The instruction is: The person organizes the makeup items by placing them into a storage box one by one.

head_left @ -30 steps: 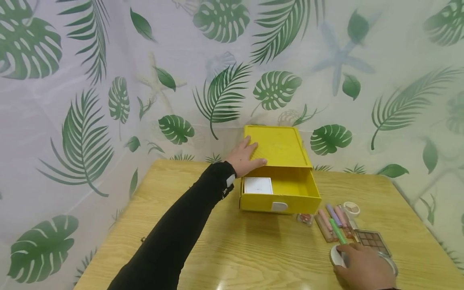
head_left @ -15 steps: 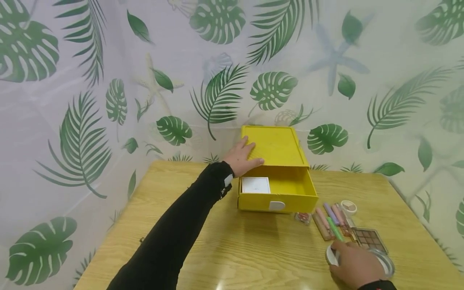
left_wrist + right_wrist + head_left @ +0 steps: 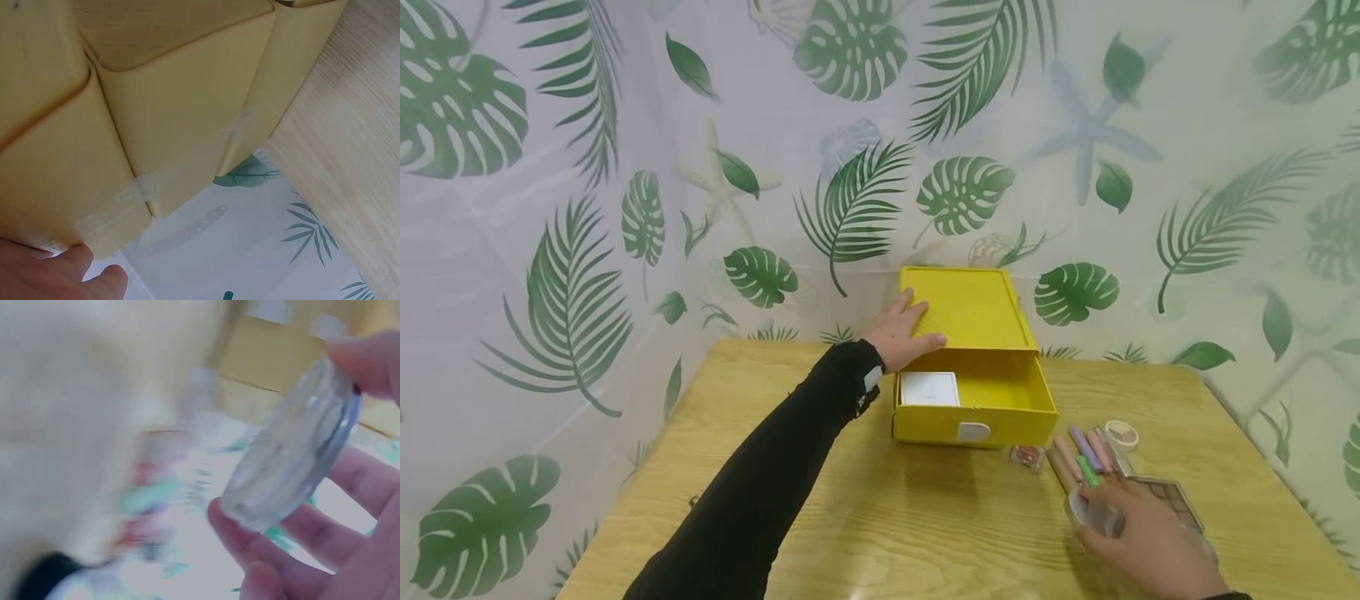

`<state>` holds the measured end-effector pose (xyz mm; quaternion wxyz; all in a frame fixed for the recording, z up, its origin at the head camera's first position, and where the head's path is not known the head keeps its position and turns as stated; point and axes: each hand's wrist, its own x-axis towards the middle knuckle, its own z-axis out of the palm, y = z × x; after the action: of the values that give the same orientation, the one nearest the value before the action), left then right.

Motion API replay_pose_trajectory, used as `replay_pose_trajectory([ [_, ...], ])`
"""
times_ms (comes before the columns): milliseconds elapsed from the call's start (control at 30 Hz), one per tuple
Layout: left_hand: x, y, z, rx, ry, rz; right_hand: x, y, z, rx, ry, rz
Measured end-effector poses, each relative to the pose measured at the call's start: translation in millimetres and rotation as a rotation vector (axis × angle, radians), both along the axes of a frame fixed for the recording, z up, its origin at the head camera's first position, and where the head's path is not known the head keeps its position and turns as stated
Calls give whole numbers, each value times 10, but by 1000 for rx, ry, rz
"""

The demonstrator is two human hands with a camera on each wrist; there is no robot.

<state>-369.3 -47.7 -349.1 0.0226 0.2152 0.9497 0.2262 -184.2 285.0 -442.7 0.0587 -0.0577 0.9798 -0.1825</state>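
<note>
My left hand rests with spread fingers on the top left edge of a yellow drawer box. Its pulled-out drawer has a white tab and holds a white square box. In the left wrist view, fingers lie along the stacked yellow walls. My right hand pinches a round, clear, flat case between thumb and fingers. The right wrist view shows that case tilted on edge, its contents unclear.
Beside the right hand lie a pink tube, a purple tube, a green tube, a pan palette and a small round pot. A little clear box with something red lies before the drawer.
My right hand has taken hold of the round clear case, tilted it up and shifted slightly toward the tubes. The left hand stays on the yellow box.
</note>
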Motion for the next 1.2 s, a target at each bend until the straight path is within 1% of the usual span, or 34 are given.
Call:
replay_pose_trajectory([
  [100,-6,-13,18,-1,2,3,22,-49,347,-54,199,22],
  [133,-9,-16,21,-2,3,5,25,-79,461,-78,252,33],
  [200,-14,-19,27,-4,5,9,9,-129,657,-117,340,58],
  [267,-19,-20,30,-2,5,11,-29,-188,815,-152,422,96],
  [400,-20,-19,29,6,9,10,-144,-349,1023,-149,539,163],
  [533,-14,-13,10,12,4,8,-243,-500,1125,-116,585,202],
  [700,-5,-7,-11,11,13,7,-361,-608,1155,-91,552,244],
  [833,5,-4,-21,-5,7,10,-473,-698,1162,-71,485,265],
  [967,-1,1,-15,-15,1,10,-606,-820,1200,-42,411,287],
  [1200,8,25,-9,3,-7,25,-854,-1045,1235,43,267,297],
])
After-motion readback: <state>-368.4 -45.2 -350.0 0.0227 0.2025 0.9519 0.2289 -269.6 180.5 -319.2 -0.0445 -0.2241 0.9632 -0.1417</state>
